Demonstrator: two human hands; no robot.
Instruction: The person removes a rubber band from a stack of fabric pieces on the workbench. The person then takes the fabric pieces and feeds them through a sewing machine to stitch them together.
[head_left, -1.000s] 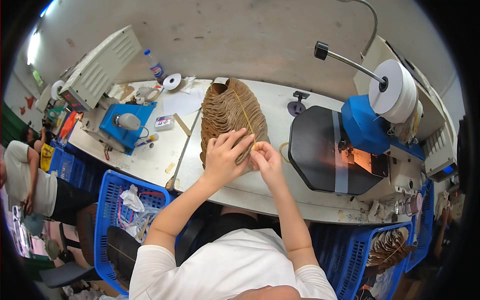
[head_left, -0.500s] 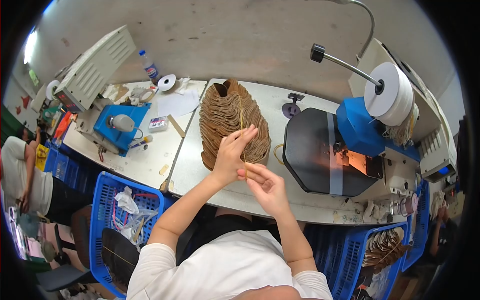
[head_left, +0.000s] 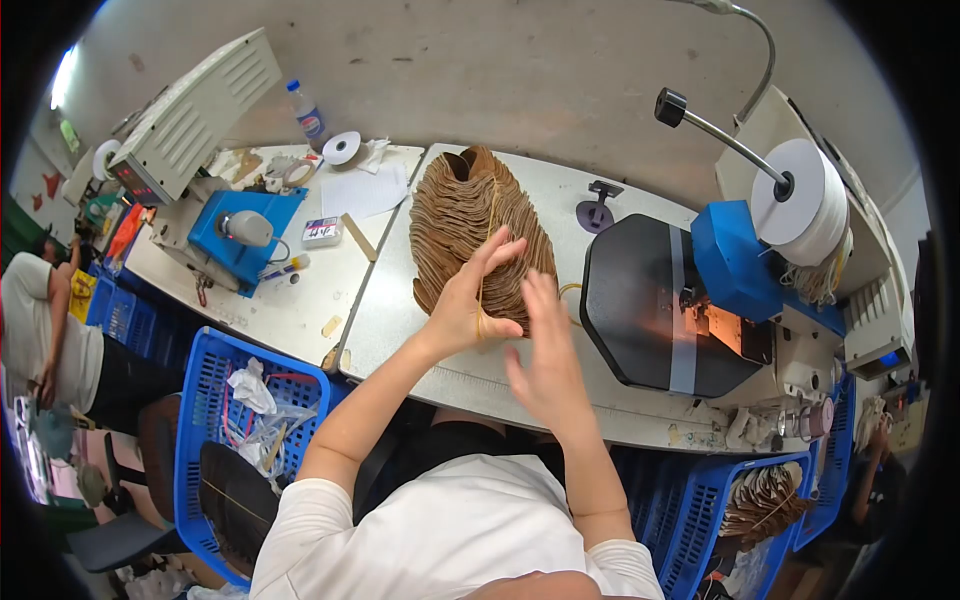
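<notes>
A thick bundle of brown layered pieces (head_left: pixel 465 225) lies on the white table, with a thin yellow band (head_left: pixel 494 205) running along its top. My left hand (head_left: pixel 470 305) is at the near end of the bundle, thumb and fingers apart, with the band passing by its palm near the thumb. Just to the right, my right hand (head_left: pixel 545 355) is raised with its fingers apart and slightly blurred; nothing shows in it. Behind my right hand, a yellow loop (head_left: pixel 570 290) shows beside the black machine plate (head_left: pixel 630 300).
On the right stands a blue sewing machine (head_left: pixel 735 260) with a white thread spool (head_left: pixel 800 200). Another blue machine (head_left: pixel 235 240), a bottle (head_left: pixel 308 118) and a small box (head_left: pixel 321 232) are on the left. Blue baskets (head_left: pixel 190 440) flank me. A co-worker (head_left: pixel 50 330) sits far left.
My right hand has let go of the yellow band and moved right, its fingers now apart. My left hand has opened wider. The bundle and its surroundings shift slightly with the camera view.
</notes>
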